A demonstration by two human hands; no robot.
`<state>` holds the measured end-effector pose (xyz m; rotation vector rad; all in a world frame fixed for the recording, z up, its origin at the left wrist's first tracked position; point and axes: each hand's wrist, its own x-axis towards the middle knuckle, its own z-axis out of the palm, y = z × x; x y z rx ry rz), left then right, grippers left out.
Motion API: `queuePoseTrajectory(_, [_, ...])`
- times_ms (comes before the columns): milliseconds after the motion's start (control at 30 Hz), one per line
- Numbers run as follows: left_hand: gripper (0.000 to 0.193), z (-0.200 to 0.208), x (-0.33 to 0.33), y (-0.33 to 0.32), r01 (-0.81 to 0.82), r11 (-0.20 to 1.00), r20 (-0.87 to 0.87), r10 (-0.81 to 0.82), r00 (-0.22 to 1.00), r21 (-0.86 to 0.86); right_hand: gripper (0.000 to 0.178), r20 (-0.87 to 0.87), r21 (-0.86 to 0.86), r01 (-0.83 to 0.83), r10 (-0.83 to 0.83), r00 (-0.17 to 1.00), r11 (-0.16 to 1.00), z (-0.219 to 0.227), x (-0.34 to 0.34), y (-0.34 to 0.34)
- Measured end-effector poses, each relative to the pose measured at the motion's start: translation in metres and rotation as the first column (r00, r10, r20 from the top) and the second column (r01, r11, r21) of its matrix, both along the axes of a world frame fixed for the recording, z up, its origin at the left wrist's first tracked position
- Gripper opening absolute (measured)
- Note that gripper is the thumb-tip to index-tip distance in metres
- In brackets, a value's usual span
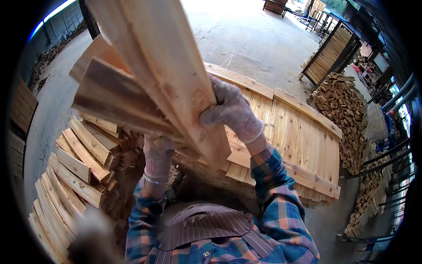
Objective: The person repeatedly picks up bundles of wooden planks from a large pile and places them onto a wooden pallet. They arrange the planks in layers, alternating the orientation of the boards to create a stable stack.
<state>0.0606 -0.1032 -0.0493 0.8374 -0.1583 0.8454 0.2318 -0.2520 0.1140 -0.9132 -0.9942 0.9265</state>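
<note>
I hold a bundle of long pale wooden boards (154, 57) raised in front of me, tilted up and away to the left. My right hand (231, 110), in a light knit glove, grips the bundle's right edge from above. My left hand (157, 152), also gloved, supports the boards from underneath and is partly hidden by them. Below the bundle lies a flat wooden panel (294, 136) made of slats with cross battens.
A heap of short wooden slats (74, 176) lies at my left. Stacked small wood blocks (345, 114) stand at the right, beside a dark metal rack with slats (332, 55). Concrete floor (250, 39) stretches ahead. Blue metal railings (395, 101) run along the right edge.
</note>
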Motion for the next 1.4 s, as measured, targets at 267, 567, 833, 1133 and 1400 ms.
queuePoseTrajectory(267, [0.040, 0.063, 0.153, -0.010, -0.183, 0.575, -0.143, 0.475, 0.868, 0.798, 0.063, 0.350, -0.143, 0.500, -0.429, 0.833, 0.854, 0.005, 0.095, -0.056])
queuePoseTrajectory(567, [0.046, 0.050, 0.214, -0.022, 0.333, 0.889, -0.348, -0.218, 0.912, 0.315, 0.055, -0.097, 0.013, 0.622, -0.618, 0.780, 0.783, -0.088, 0.138, -0.049])
queuePoseTrajectory(833, [0.037, 0.112, 0.185, 0.001, 0.571, 0.803, -0.684, -0.319, 0.656, 0.173, 0.031, -0.366, -0.267, 0.642, -0.692, 0.622, 0.718, -0.094, 0.118, -0.034])
queuePoseTrajectory(1133, [0.052, -0.026, 0.233, 0.103, 0.561, 0.819, -0.972, -0.019, 0.236, 0.120, 0.032, 0.965, -0.097, 0.930, -0.195, 0.176, 0.355, -0.257, 0.161, -0.075])
queuePoseTrajectory(1400, [0.057, -0.047, 0.259, 0.083, 0.606, 0.780, -0.912, -0.123, 0.392, 0.155, 0.009, 0.786, -0.289, 0.924, -0.488, 0.379, 0.252, -0.273, 0.172, -0.082])
